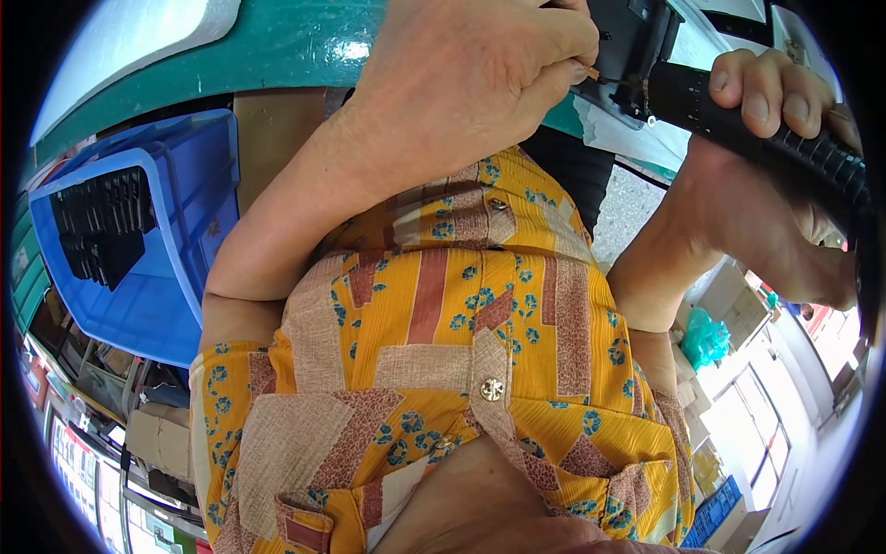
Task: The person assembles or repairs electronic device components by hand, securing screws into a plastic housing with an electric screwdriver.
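Observation:
My right hand (775, 166) is wrapped round a black cylindrical electric screwdriver (678, 95), its thin bit pointing left. Close to that bit, my left hand (480, 78) is closed in a pinch. A small brownish tip (592, 73) shows at its fingertips, too small to name. Behind the two hands a black plastic part (632, 37) lies on the work surface, partly hidden by the left fingers. Whether the bit touches what the left hand pinches, I cannot tell.
The green table edge (286, 60) runs across the top. A blue plastic crate (198, 185) with several black parts (103, 222) stands at the left. A teal plastic bag (705, 337) and cardboard boxes (734, 309) are at the right.

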Tool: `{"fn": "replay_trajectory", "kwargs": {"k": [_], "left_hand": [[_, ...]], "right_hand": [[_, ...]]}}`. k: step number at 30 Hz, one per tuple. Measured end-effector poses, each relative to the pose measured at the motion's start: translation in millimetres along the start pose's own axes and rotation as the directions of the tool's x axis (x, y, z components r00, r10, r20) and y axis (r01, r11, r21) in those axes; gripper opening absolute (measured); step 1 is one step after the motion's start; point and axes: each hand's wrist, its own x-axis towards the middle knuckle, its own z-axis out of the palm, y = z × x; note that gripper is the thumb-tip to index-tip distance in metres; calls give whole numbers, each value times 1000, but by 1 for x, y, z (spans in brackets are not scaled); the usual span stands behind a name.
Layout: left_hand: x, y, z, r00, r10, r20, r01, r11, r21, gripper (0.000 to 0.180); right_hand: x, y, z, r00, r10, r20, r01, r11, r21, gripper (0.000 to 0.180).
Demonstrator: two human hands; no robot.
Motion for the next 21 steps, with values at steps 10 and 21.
{"fn": "replay_trajectory", "kwargs": {"k": [10,21], "left_hand": [[1,3,-1,1000,-17,21,16,1000,22,4],[-1,2,3,999,-34,15,35,999,-13,6]], "right_hand": [[2,3,-4,1000,-11,12,11,1000,16,92],[3,0,-7,1000,-17,-16,16,998,-65,94]]}}
